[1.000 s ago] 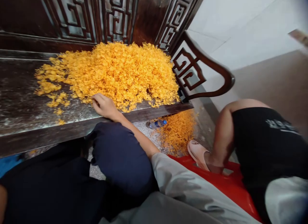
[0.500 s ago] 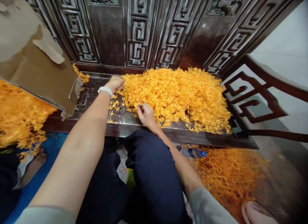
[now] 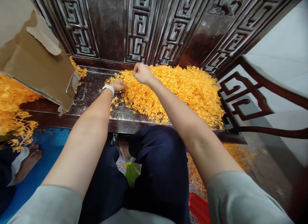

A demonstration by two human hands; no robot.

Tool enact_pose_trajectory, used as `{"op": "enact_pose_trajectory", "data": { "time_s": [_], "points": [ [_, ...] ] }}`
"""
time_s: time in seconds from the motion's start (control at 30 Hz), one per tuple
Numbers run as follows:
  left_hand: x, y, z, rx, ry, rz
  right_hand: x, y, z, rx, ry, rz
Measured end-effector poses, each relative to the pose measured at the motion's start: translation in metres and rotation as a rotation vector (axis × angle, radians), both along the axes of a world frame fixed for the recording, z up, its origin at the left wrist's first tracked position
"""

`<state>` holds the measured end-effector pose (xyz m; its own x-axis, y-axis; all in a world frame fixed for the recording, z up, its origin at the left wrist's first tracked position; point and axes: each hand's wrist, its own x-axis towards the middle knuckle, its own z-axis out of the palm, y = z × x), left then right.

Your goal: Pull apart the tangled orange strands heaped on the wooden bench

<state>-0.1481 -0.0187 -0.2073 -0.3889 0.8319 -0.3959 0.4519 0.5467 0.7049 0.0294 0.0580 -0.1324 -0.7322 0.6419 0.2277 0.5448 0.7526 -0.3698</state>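
A heap of small yellow-orange plastic flower pieces [image 3: 183,89] lies on a dark wooden bench [image 3: 115,124]. At the heap's left edge is my left hand [image 3: 117,86], with a white band on the wrist. Its fingers are bent down against the pieces, and whatever they grip is hidden. My right hand [image 3: 142,73] is raised above the back left of the heap, closed in a fist with its back towards me. I cannot make out what is inside it. Several loose flower pieces [image 3: 115,102] are scattered on the bench beside my left hand.
A torn cardboard box [image 3: 45,70] stands on the bench to the left, with more orange pieces [image 3: 14,95] beside it. Carved dark panels [image 3: 108,31] rise behind. A curved armrest [image 3: 262,102] bounds the right end. Another person's foot [image 3: 27,161] is at lower left.
My right hand has moved from the heap's front edge up and back over it, closing into a fist. My left hand has shifted slightly down and stays at the left edge.
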Motion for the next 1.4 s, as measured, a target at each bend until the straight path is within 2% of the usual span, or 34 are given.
{"op": "enact_pose_trajectory", "data": {
  "time_s": [0.13, 0.23, 0.33, 0.47, 0.67, 0.9, 1.0, 1.1, 1.2, 1.27, 1.33, 1.4],
  "points": [
    [0.004, -0.003, -0.001, 0.031, -0.010, 0.004, -0.002, -0.023, -0.038, -0.002, -0.332, 0.019],
    [0.007, -0.003, 0.000, 0.057, -0.048, 0.021, 0.010, -0.044, -0.057, 0.018, -0.415, 0.053],
    [0.007, -0.003, 0.004, 0.044, -0.106, 0.053, 0.018, -0.050, -0.057, 0.035, -0.399, 0.050],
    [0.005, -0.006, 0.012, 0.057, -0.241, 0.106, 0.020, -0.043, -0.051, 0.060, -0.302, 0.010],
    [0.009, -0.004, 0.024, 0.107, -0.581, -0.019, 0.022, -0.034, -0.054, 0.039, -0.064, -0.017],
    [0.010, -0.001, 0.025, 0.282, -0.645, 0.088, 0.021, -0.030, -0.062, -0.072, 0.214, -0.003],
    [0.004, 0.000, 0.033, 0.327, -0.610, 0.088, 0.029, -0.029, -0.060, -0.119, 0.317, -0.014],
    [0.003, 0.011, 0.056, 0.342, -0.309, 0.044, 0.038, -0.025, -0.050, -0.137, 0.367, -0.055],
    [0.025, 0.031, 0.100, 0.491, -0.008, -0.023, 0.049, -0.019, -0.034, -0.080, 0.387, -0.130],
    [0.058, 0.040, 0.138, 0.703, 0.298, -0.180, 0.058, -0.016, -0.025, -0.009, 0.359, -0.161],
    [0.105, 0.037, 0.177, 0.778, 0.491, -0.375, 0.071, -0.014, -0.018, 0.060, 0.282, -0.160],
    [0.157, 0.022, 0.210, 0.823, 0.684, -0.544, 0.087, -0.012, -0.016, 0.104, 0.182, -0.131]
  ]
}}
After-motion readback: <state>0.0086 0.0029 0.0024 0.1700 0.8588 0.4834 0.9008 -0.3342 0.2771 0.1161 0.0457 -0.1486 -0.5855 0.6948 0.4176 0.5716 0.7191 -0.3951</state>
